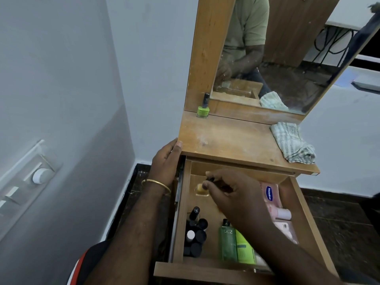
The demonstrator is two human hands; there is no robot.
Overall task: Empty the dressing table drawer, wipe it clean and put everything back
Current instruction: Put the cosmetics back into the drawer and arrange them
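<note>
The drawer (182,214) stands pulled out under the tabletop (232,140), holding dark-capped bottles (195,231), green bottles (236,243) and a pink Vaseline tube (270,193). Inside it, the right hand (236,194) pinches a small yellowish bottle (199,188) by its dark cap. The left hand (166,161) grips the tabletop's left corner, where a green nail polish (203,109) and a striped cloth (292,141) sit.

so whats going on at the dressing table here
A person is emptying the open drawer. The right hand pinches a small nail polish bottle at the back of it, while the left hand holds the tabletop's corner. One green nail polish and a cloth sit on top; most bottles remain inside.
</note>
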